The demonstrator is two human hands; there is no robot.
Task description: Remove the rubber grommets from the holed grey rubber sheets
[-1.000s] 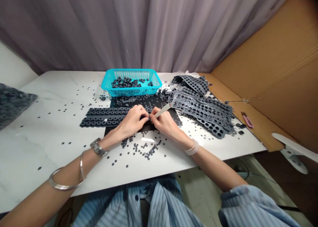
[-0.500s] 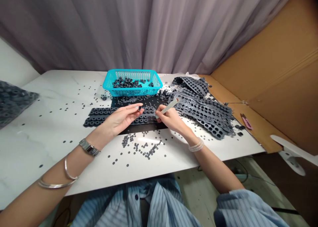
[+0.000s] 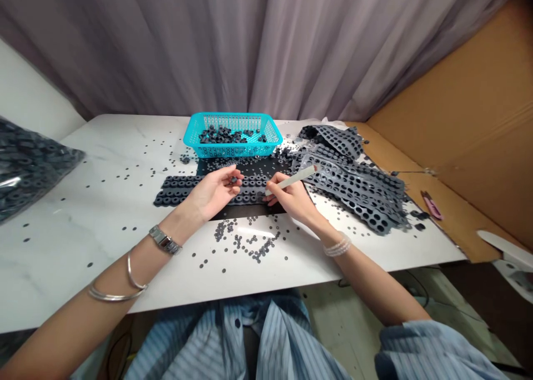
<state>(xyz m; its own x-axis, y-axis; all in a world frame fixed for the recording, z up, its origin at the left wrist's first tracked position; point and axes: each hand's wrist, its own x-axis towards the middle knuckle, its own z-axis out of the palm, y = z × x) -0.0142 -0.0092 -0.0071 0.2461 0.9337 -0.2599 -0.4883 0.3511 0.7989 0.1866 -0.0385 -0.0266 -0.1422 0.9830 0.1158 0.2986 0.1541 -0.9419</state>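
My right hand [image 3: 289, 196] is wrapped round a pale, pen-like tool [image 3: 297, 176], whose brown-tipped upper end points up and right. Its lower end is by the dark moulded rubber strip [image 3: 175, 191], which has rows of ring-shaped pieces and lies across in front of me. Over the middle of the strip is my left hand [image 3: 214, 194], palm turned inward and fingers curled. A small black rubber piece [image 3: 234, 179] shows at its fingers. The strip lies on a black mat [image 3: 233, 211], and my hands cover part of both.
Behind the mat stands a turquoise basket [image 3: 233, 148] with loose black pieces inside. Punched rubber sheets [image 3: 353, 188] are heaped at right, near a pink cutter [image 3: 432, 205]. Small dark discs [image 3: 262, 249] are scattered over the white table [image 3: 166, 280]. A clear bag of black rings [image 3: 33, 163] is at far left.
The view has shifted, so the scene sits farther right. My left hand's fingers have curled and lifted slightly. The right hand keeps the pale tool at the strip.
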